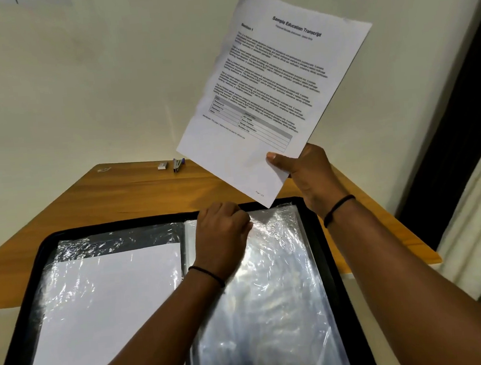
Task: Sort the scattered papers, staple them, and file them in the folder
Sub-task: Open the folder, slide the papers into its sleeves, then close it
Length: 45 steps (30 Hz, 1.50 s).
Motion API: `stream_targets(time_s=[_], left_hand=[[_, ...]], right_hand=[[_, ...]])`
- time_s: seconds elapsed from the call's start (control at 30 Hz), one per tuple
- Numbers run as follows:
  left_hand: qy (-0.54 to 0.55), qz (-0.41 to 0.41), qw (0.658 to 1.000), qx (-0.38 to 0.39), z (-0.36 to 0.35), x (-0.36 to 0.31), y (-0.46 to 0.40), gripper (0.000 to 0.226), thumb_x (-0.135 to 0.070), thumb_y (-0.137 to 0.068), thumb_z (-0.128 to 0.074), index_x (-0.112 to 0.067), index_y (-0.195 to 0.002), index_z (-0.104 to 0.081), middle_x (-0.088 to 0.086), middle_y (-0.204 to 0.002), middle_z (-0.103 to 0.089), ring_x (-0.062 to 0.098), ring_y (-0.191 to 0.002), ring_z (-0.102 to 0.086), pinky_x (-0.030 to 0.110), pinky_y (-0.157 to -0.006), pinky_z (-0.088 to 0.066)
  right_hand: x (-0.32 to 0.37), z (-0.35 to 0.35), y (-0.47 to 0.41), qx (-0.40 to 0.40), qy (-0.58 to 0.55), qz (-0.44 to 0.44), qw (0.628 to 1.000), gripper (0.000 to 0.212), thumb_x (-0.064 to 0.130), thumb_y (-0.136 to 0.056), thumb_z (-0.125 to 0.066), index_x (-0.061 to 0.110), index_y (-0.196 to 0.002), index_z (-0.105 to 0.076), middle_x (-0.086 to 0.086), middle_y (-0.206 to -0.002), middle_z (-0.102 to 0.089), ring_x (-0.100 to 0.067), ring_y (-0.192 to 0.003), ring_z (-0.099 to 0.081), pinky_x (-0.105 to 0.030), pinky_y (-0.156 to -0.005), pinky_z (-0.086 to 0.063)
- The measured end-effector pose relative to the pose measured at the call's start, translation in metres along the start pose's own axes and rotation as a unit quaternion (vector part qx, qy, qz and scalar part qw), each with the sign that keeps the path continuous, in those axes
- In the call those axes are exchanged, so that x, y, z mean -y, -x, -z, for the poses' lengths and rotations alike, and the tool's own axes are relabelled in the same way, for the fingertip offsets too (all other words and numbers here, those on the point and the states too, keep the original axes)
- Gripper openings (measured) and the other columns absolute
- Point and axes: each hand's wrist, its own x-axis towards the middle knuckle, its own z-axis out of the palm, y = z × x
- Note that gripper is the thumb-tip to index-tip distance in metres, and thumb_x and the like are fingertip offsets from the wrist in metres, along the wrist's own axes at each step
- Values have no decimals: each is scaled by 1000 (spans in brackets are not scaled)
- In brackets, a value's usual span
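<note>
A black folder (322, 233) lies open on the wooden table, its clear plastic sleeves facing up. The left sleeve holds a white sheet (105, 310). My left hand (223, 230) pinches the top edge of the right plastic sleeve (277, 281) near the folder's spine. My right hand (305, 173) holds a printed paper (272, 92) headed "Sample Education Transcript" by its lower corner, raised in the air above the folder's far right corner. A small purple stapler (178, 165) lies at the table's far edge.
A small white box (162, 166) lies next to the stapler by the wall. The wooden table (118, 198) ends just right of the folder. A dark doorway and pale curtain (475, 220) stand on the right.
</note>
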Motion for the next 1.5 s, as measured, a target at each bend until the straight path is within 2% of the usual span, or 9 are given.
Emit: stream_targets(time_s=[0.2, 0.33, 0.47, 0.77, 0.9, 1.0, 1.23, 1.4, 1.5], left_hand=[[18, -36, 998, -54, 0, -3, 6, 19, -4, -75, -77, -15, -71, -62, 0, -75, -58, 25, -72, -50, 39, -68, -38], [22, -51, 997, -51, 0, -3, 7, 15, -10, -75, -78, -17, -81, -67, -1, -77, -59, 25, -74, -51, 39, -70, -38], [24, -57, 996, -58, -1, -2, 5, 14, -6, -79, -76, -16, -77, -67, 0, -72, -59, 26, -71, -51, 42, -68, -41], [15, -63, 997, -49, 10, -8, 4, 12, -19, -87, -72, -17, -76, -67, 1, -79, -59, 26, -74, -51, 44, -71, -40], [12, -70, 996, -49, 17, -13, 3, 14, -21, -89, -69, -17, -75, -67, 1, -77, -57, 25, -75, -51, 43, -72, -38], [0, -79, 996, -46, 20, -15, 1, 13, -19, -89, -68, -16, -76, -66, 2, -78, -57, 26, -76, -51, 44, -70, -38], [2, -100, 995, -22, 17, -12, -2, 11, -22, -88, -67, -16, -79, -67, 2, -79, -62, 24, -78, -54, 42, -73, -40], [15, -94, 995, -4, 19, -8, -6, 9, -22, -84, -69, -18, -77, -65, -1, -75, -63, 23, -75, -55, 41, -70, -41], [28, -91, 995, 31, 20, -5, -9, 7, -24, -83, -69, -20, -78, -65, -4, -71, -63, 22, -71, -56, 41, -68, -41]], right_hand=[[-1, 1, 1, 0, 5, 5, 1000, 37, 2, -85, -73, 5, -121, -65, -8, -117, -71, -18, -106, -69, -27, -93, -55], [-2, -2, 2, 2, 14, 8, 1000, 32, 4, -84, -74, 10, -115, -68, -4, -112, -72, -15, -102, -70, -25, -90, -55], [-4, -6, 4, 5, 24, 7, 1000, 30, 5, -84, -75, 12, -113, -69, 0, -106, -73, -12, -98, -70, -21, -86, -56], [-6, -13, 8, 20, 52, 4, 998, 31, 5, -85, -74, 9, -116, -68, -1, -108, -72, -10, -96, -70, -19, -82, -56], [-13, -15, 11, 17, 101, -1, 995, 33, 10, -84, -77, 10, -116, -69, -4, -113, -72, -16, -101, -70, -34, -91, -56], [-14, -17, 12, 15, 126, -8, 992, 34, 13, -83, -78, 11, -116, -69, -5, -114, -72, -19, -100, -69, -42, -90, -57], [-8, -11, 10, 9, 179, 11, 984, 35, 20, -84, -78, 12, -116, -68, -6, -112, -72, -21, -95, -70, -45, -84, -60], [-9, -2, 9, 42, 169, -16, 985, 29, 16, -83, -79, 20, -110, -70, -4, -111, -73, -22, -95, -71, -48, -80, -60], [-8, 6, 11, 64, 160, -34, 984, 28, 11, -82, -78, 22, -107, -69, -5, -111, -73, -22, -94, -71, -44, -81, -61]])
